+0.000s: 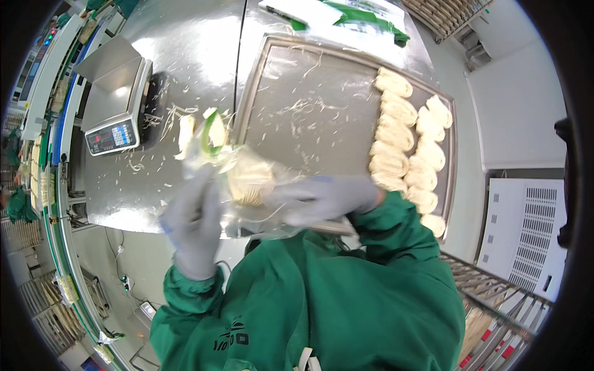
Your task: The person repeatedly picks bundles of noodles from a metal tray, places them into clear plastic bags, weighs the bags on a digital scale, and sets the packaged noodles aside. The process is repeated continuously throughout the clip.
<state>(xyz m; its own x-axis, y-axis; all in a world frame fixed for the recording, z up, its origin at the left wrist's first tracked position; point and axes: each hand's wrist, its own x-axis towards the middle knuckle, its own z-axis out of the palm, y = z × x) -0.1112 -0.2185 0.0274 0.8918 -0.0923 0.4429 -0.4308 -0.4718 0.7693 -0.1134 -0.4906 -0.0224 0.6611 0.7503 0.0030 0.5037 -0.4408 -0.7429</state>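
My left hand, in a grey glove, is closed on the left end of a clear plastic bag with green print. Inside the bag lies a bundle of pale noodles. At the bag's right side, my right hand, also gloved, has its fingers on the film; motion blur hides how firmly they hold it. Beyond the left hand a loose noodle piece rests on the steel table. Folded noodle bundles line the right part of a mesh tray.
A digital scale stands on the table at the left. Plastic bags with green print lie past the tray's far edge. A conveyor runs along the far left, with people in green beside it. Metal racks stand at lower right.
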